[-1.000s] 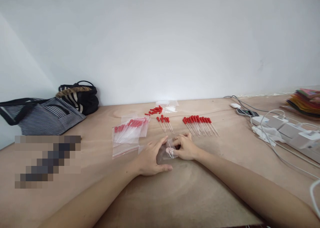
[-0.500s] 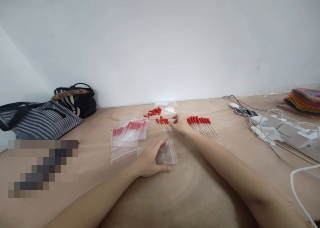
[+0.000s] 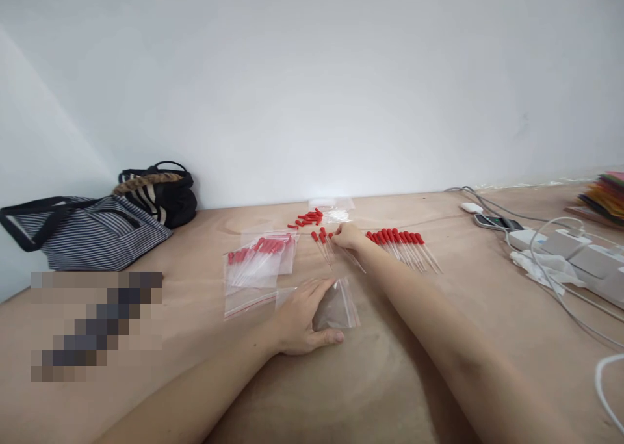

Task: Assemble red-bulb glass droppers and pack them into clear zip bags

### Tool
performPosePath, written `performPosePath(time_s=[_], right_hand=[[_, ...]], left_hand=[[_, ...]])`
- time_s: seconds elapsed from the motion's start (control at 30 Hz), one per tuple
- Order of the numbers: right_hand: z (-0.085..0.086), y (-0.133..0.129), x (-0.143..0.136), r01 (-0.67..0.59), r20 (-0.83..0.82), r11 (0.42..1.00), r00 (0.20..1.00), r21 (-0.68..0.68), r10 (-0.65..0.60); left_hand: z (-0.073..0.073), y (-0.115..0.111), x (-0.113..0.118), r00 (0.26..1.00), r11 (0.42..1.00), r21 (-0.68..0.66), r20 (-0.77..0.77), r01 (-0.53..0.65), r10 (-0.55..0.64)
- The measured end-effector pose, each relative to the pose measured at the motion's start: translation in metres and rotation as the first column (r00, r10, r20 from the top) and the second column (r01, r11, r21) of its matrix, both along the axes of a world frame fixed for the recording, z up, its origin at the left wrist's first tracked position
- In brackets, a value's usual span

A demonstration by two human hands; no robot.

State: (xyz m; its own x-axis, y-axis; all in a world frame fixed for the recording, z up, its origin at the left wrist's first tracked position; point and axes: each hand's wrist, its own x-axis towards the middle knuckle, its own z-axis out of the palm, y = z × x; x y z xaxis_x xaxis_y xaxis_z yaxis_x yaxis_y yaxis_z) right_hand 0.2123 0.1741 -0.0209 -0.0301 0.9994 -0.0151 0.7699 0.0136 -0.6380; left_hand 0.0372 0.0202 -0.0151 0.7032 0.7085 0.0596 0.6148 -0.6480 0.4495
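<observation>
My left hand [image 3: 305, 320] lies on a clear zip bag [image 3: 341, 304], its thumb spread apart from the other fingers. My right hand [image 3: 348, 235] is pinched on the red bulb of a dropper [image 3: 358, 264], whose thin clear stem slants out below the hand. Just left of it, a few more droppers [image 3: 319, 237] with red bulbs lie on the table. To the right of my right hand is a row of several red-bulbed droppers [image 3: 400, 239]. Filled zip bags [image 3: 253, 262] with droppers inside overlap on the left.
Loose red rubber bulbs [image 3: 308, 218] and thin clear tubes [image 3: 337, 216] on a plastic bag lie near the wall. Striped bags [image 3: 107, 233] stand at the left. Chargers [image 3: 560, 246], cables and a stack of coloured sheets [image 3: 607, 197] are at the right.
My right hand has closed on the bulb of a dropper among the small group. My left hand stays on the zip bag. The view has shifted slightly left.
</observation>
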Motion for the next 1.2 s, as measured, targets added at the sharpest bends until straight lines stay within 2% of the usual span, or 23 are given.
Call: performPosePath(time_s=[0.3,0.47,0.53,0.6,0.7,0.8,0.93,1.07,1.2], right_hand=[[0.011,-0.010,0.012,-0.023,-0.081,0.997,0.997,-0.076,0.017],[0.028,-0.047,0.046,-0.070,-0.210,0.998,0.975,0.005,0.069],[0.029,-0.064,0.063,-0.096,-0.275,0.995,0.956,0.040,0.103],[0.024,-0.080,0.076,-0.065,-0.469,0.994,0.877,0.089,0.100],[0.008,-0.098,0.085,0.077,-0.672,0.991,0.740,0.108,0.016],[-0.006,-0.111,0.080,0.172,-0.776,0.981,0.630,0.085,-0.043],[-0.014,-0.121,0.064,0.243,-0.838,0.969,0.535,0.036,-0.103],[-0.015,-0.128,0.052,0.247,-0.879,0.968,0.448,-0.051,-0.161],[-0.017,-0.140,0.045,0.132,-0.908,0.981,0.377,-0.141,-0.181]], left_hand=[[0.005,-0.002,0.001,1.000,1.000,-0.008,-0.021,0.017,-0.017],[0.008,-0.004,0.002,1.000,1.000,-0.005,0.000,0.006,-0.006],[0.007,-0.004,0.002,1.000,1.000,0.000,0.002,-0.001,0.001],[0.005,-0.003,0.002,1.000,1.000,0.004,0.003,-0.004,0.004],[0.002,-0.001,0.001,1.000,1.000,0.002,0.012,-0.008,0.008],[0.002,-0.001,0.002,1.000,1.000,0.002,0.019,-0.016,0.016],[0.008,-0.004,0.004,1.000,1.000,0.007,0.004,-0.025,0.025],[0.010,-0.005,0.005,0.999,1.000,-0.002,-0.027,-0.030,0.030],[0.004,-0.002,0.003,0.999,0.999,0.000,-0.003,-0.033,0.033]])
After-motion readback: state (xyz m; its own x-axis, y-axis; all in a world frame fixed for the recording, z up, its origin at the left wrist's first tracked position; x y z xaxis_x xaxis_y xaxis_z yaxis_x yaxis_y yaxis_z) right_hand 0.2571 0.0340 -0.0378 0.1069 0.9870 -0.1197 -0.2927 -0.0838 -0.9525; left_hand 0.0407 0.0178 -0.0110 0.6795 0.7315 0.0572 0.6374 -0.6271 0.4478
